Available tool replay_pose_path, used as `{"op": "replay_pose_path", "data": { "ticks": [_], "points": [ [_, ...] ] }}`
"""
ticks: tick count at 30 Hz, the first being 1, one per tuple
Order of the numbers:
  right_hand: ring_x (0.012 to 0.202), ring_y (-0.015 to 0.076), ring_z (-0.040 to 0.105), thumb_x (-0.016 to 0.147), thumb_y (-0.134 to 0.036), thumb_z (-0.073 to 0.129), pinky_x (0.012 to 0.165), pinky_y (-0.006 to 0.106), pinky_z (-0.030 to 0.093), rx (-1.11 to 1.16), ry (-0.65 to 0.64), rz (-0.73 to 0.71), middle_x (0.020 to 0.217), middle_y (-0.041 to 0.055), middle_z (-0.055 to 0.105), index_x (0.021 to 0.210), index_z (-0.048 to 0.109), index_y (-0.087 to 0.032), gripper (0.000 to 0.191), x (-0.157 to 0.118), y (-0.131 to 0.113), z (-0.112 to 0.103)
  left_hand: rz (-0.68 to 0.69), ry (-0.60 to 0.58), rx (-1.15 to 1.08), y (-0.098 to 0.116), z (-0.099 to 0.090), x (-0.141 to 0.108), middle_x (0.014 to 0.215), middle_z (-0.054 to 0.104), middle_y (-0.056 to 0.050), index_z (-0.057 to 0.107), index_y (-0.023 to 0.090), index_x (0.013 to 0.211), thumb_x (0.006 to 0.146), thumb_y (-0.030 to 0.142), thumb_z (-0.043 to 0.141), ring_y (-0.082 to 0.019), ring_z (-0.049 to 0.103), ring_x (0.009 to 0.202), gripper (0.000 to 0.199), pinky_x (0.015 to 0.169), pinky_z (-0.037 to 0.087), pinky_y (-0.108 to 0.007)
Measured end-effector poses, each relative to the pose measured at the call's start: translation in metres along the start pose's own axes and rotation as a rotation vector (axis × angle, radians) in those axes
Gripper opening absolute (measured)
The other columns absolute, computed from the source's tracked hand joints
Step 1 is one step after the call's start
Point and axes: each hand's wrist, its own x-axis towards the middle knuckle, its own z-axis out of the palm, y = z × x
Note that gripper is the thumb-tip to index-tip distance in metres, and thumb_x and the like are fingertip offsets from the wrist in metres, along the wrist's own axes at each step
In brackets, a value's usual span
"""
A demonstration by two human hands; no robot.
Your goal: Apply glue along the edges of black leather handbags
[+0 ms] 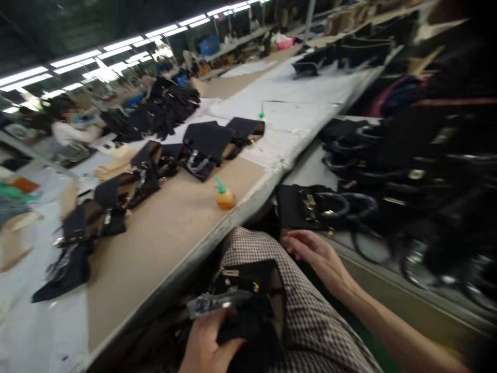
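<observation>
On my lap rests a black handbag [267, 282] with gold-coloured fittings and a clear plastic-wrapped part. My left hand [212, 339] grips the bag's near side, thumb and fingers closed around black material. Away from it, my right hand [310, 251] hovers beside my knee, near a black handbag [297, 207] lying on the low surface to the right. Its fingers are loosely bent and blurred, with nothing visible between them. That second bag has gold hardware and wrapped handles.
A long table [163, 269] runs diagonally at left, bearing several black bag pieces [209, 140] and an orange glue bottle [225, 199] with a green nozzle. More black handbags [407, 150] crowd the right side. A co-worker [73, 127] sits across the table.
</observation>
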Motion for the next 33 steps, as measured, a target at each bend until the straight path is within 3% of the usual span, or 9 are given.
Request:
{"op": "replay_pose_path", "data": {
  "ticks": [4, 8, 13, 18, 23, 28, 30, 33],
  "points": [
    [0.085, 0.0227, 0.065, 0.088, -0.052, 0.064, 0.068, 0.033, 0.049, -0.016, -0.011, 0.222, 0.093, 0.0072, 0.073, 0.098, 0.072, -0.018, 0.036, -0.060, 0.024, -0.011, 0.199, 0.158, 0.124, -0.016, 0.012, -0.003, 0.098, 0.080, -0.005, 0.075, 0.025, 0.103, 0.087, 0.045, 0.066, -0.027, 0.076, 0.088, 0.027, 0.079, 0.065, -0.035],
    [0.085, 0.0246, 0.068, 0.083, -0.056, 0.068, 0.064, 0.031, 0.051, 0.082, -0.137, 0.353, 0.089, 0.0070, 0.075, 0.091, 0.077, -0.018, 0.039, -0.086, 0.041, 0.003, 0.248, 0.189, 0.198, -0.008, 0.011, -0.002, 0.093, 0.081, -0.005, 0.077, 0.025, 0.099, 0.088, 0.049, 0.063, -0.026, 0.077, 0.084, 0.030, 0.075, 0.065, -0.033],
    [0.086, 0.0219, 0.069, 0.085, -0.051, 0.067, 0.067, 0.029, 0.052, 0.230, -0.195, 0.406, 0.093, 0.0086, 0.076, 0.093, 0.077, -0.017, 0.037, -0.084, 0.045, 0.016, 0.253, 0.186, 0.257, 0.003, 0.009, 0.000, 0.092, 0.081, -0.004, 0.077, 0.025, 0.095, 0.089, 0.051, 0.061, -0.025, 0.077, 0.082, 0.030, 0.076, 0.065, -0.032],
    [0.078, 0.0208, 0.068, 0.080, -0.044, 0.071, 0.065, 0.029, 0.051, 0.242, -0.156, 0.410, 0.091, 0.0082, 0.077, 0.094, 0.078, -0.016, 0.031, -0.079, 0.047, 0.020, 0.245, 0.119, 0.258, 0.004, 0.009, 0.002, 0.091, 0.081, -0.004, 0.076, 0.025, 0.097, 0.091, 0.049, 0.060, -0.025, 0.077, 0.081, 0.030, 0.080, 0.064, -0.032],
    [0.070, 0.0212, 0.065, 0.075, -0.045, 0.075, 0.068, 0.034, 0.052, 0.148, -0.091, 0.317, 0.078, 0.0032, 0.075, 0.086, 0.079, -0.020, 0.028, -0.078, 0.048, 0.022, 0.269, 0.016, 0.234, -0.007, 0.009, 0.003, 0.095, 0.080, -0.005, 0.075, 0.025, 0.105, 0.088, 0.044, 0.065, -0.025, 0.077, 0.085, 0.027, 0.081, 0.064, -0.031],
    [0.079, 0.0238, 0.064, 0.075, -0.040, 0.077, 0.081, 0.037, 0.052, 0.065, -0.089, 0.198, 0.081, 0.0020, 0.075, 0.082, 0.081, -0.025, 0.017, -0.081, 0.042, 0.019, 0.220, 0.056, 0.213, -0.013, 0.012, 0.000, 0.102, 0.079, -0.006, 0.074, 0.025, 0.108, 0.090, 0.042, 0.063, -0.026, 0.075, 0.095, 0.028, 0.093, 0.060, -0.037],
    [0.077, 0.0221, 0.064, 0.076, -0.040, 0.077, 0.078, 0.035, 0.052, 0.069, -0.073, 0.200, 0.079, 0.0015, 0.074, 0.083, 0.080, -0.025, 0.017, -0.082, 0.041, 0.019, 0.224, 0.037, 0.213, -0.010, 0.011, 0.000, 0.105, 0.078, -0.006, 0.074, 0.025, 0.109, 0.089, 0.038, 0.064, -0.026, 0.075, 0.097, 0.026, 0.095, 0.059, -0.038],
    [0.066, 0.0179, 0.064, 0.080, -0.042, 0.073, 0.063, 0.030, 0.052, 0.129, -0.042, 0.278, 0.075, 0.0022, 0.072, 0.087, 0.077, -0.021, 0.023, -0.082, 0.046, 0.022, 0.275, -0.049, 0.226, -0.005, 0.005, 0.004, 0.108, 0.078, -0.004, 0.073, 0.026, 0.109, 0.084, 0.028, 0.067, -0.024, 0.075, 0.099, 0.025, 0.090, 0.061, -0.032]
  ]
}}
